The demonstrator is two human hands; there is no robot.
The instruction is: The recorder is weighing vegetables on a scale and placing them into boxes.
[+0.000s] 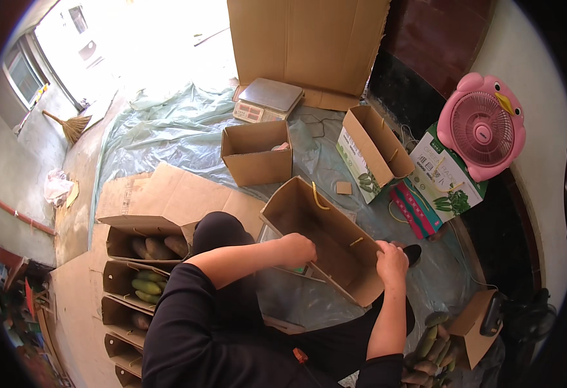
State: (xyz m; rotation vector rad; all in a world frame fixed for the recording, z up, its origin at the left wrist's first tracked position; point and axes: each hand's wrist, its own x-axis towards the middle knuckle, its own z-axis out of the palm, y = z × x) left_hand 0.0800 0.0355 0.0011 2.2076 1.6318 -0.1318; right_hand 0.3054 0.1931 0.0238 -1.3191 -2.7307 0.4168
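An open-topped cardboard box [325,229] with yellow rope handles stands tilted in front of me, and no contents show in it. My left hand [298,251] is closed on its near left wall. At the right end, my right hand [392,262] grips the rim with its fingers wrapped over the edge. Part of a flat surface peeks out beneath the box, mostly hidden. Just beyond stands another open brown box [257,161] with a small pinkish thing at its corner. A small cardboard square [343,188] lies on the plastic sheet to the right.
Several boxes to my left hold long green vegetables [147,286] and brownish ones [160,247]. Ahead sits a platform scale [270,96]. A printed box [377,152], a pink fan [480,132] and a coloured bag [416,210] occupy the right. More vegetables [429,349] lie lower right.
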